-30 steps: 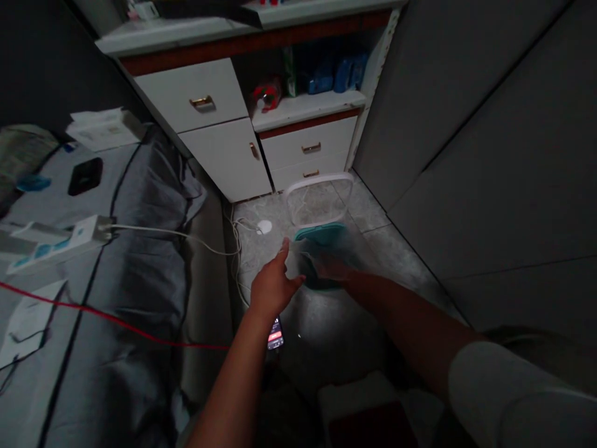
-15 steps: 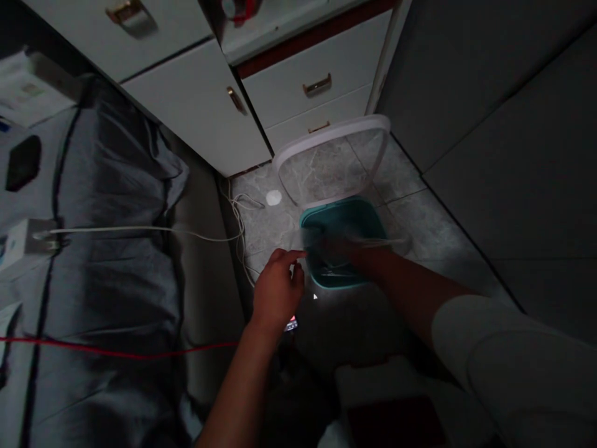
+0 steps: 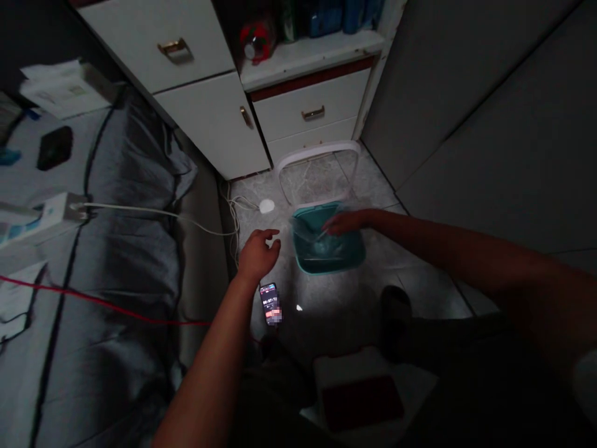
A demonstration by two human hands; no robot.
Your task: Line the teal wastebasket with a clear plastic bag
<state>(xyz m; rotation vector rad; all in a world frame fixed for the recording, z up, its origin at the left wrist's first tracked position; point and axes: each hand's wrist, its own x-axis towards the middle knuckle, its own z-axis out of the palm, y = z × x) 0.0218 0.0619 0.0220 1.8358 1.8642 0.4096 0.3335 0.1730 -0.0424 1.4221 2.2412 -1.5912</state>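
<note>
A teal bin [image 3: 329, 269] stands on the tiled floor, its pale rim frame [image 3: 321, 149] tilted up at the back. Thin clear plastic bag [image 3: 305, 231] film lies in and over its mouth. My right hand [image 3: 346, 223] reaches over the bin from the right, its bent fingers closed on the film; blur hides the exact grip. Left of the bin, apart from it, my left hand [image 3: 259, 254] hovers with index finger and thumb spread, holding nothing.
A lit phone [image 3: 270, 305] lies on the floor below my left hand. White cables [image 3: 233, 208] run beside the grey-covered bed [image 3: 135, 249]. White drawers [image 3: 312, 102] stand behind the bin, and a grey panel [image 3: 448, 155] rises at right. A white and dark-red stool [image 3: 361, 398] is near me.
My right hand has come up from deeper inside the bin, drawing the film with it. My left hand has moved away from the bin's edge. The view has shifted, showing more of the phone.
</note>
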